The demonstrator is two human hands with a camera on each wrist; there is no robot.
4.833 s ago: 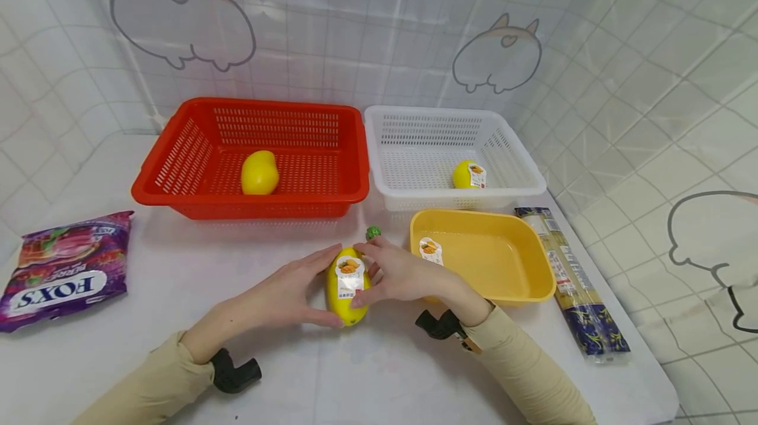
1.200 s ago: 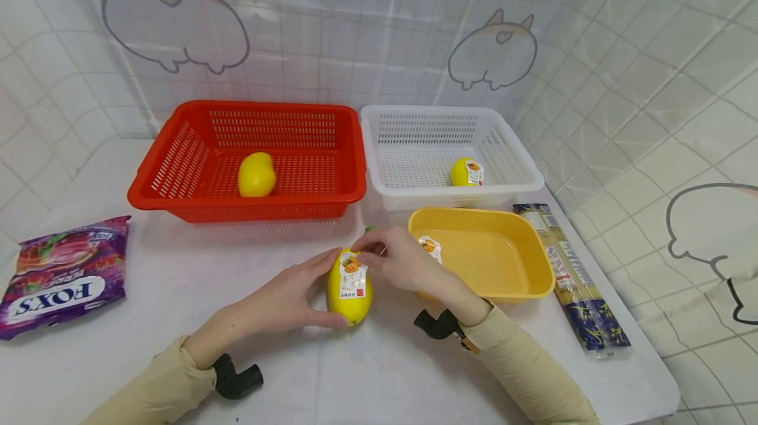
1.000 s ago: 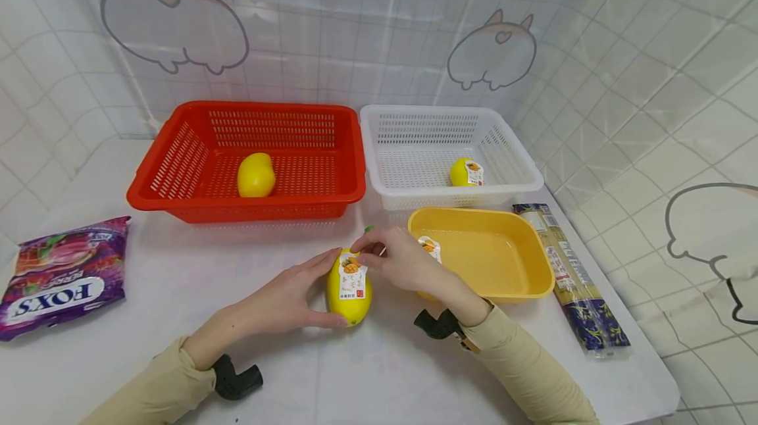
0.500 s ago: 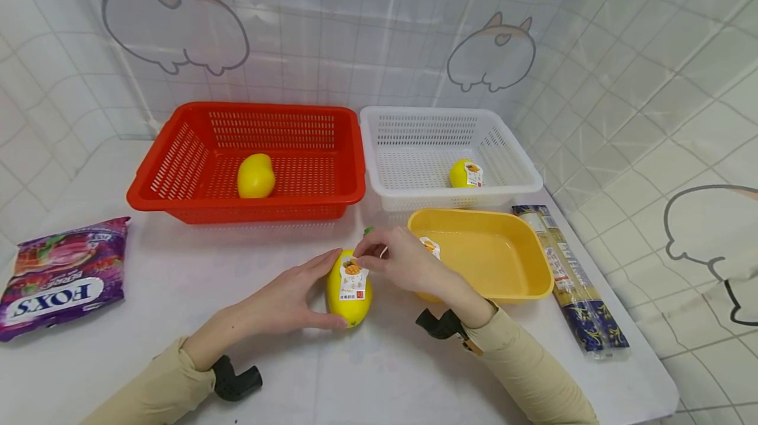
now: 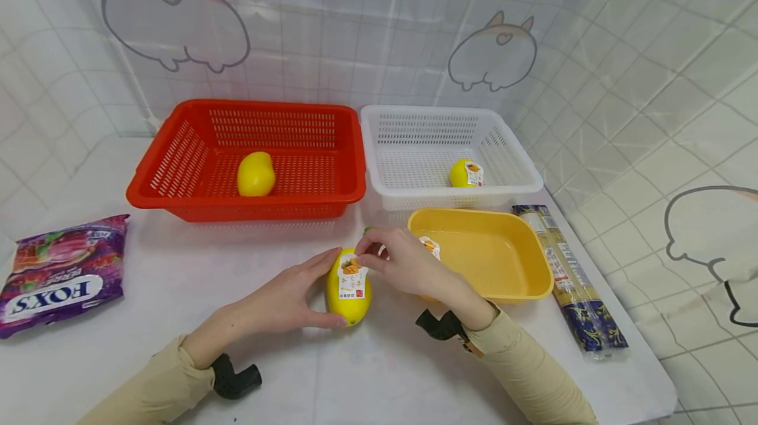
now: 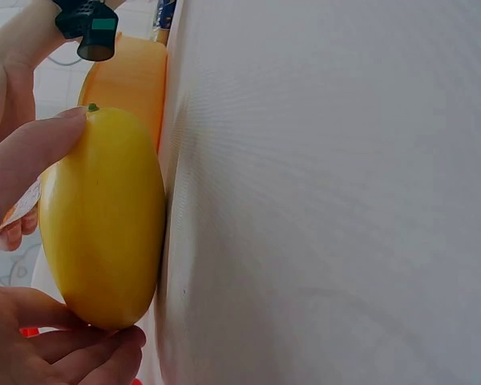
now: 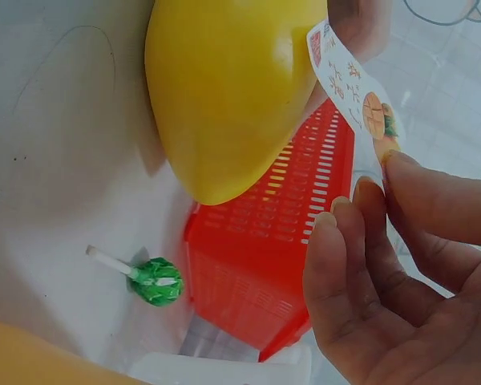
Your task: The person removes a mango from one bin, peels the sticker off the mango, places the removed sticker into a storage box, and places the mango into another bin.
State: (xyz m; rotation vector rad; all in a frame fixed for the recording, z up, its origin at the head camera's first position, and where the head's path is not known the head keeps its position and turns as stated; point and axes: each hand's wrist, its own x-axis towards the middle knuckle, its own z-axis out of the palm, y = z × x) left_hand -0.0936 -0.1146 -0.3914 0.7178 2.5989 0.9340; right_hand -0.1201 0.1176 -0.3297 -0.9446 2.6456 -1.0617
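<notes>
On the table between my hands lies a yellow mango point(image 5: 351, 312). My left hand point(image 5: 284, 300) holds it, thumb at the near end and fingers at the far end, as the left wrist view also shows. A white sticker point(image 5: 352, 285) with a mango picture lies along its top. My right hand point(image 5: 408, 264) pinches the sticker's far end between thumb and forefinger. In the right wrist view that end of the sticker point(image 7: 353, 88) stands away from the peel, while its other end meets the mango point(image 7: 224, 88).
Behind stand a red basket point(image 5: 266, 204) with a plain mango point(image 5: 256, 175) and a white basket point(image 5: 450, 196) with a stickered mango point(image 5: 462, 174). Right: a yellow tub point(image 5: 485, 260) and a long clear-and-blue packet point(image 5: 571, 280). Left: a purple Fox's bag point(image 5: 65, 274). A green lollipop point(image 7: 156, 281) lies near the mango.
Earlier my right hand lay along the mango's side, thumb on the sticker's lower part; it has shifted to pinch the sticker's far end. In the last second, hands and mango have hardly moved.
</notes>
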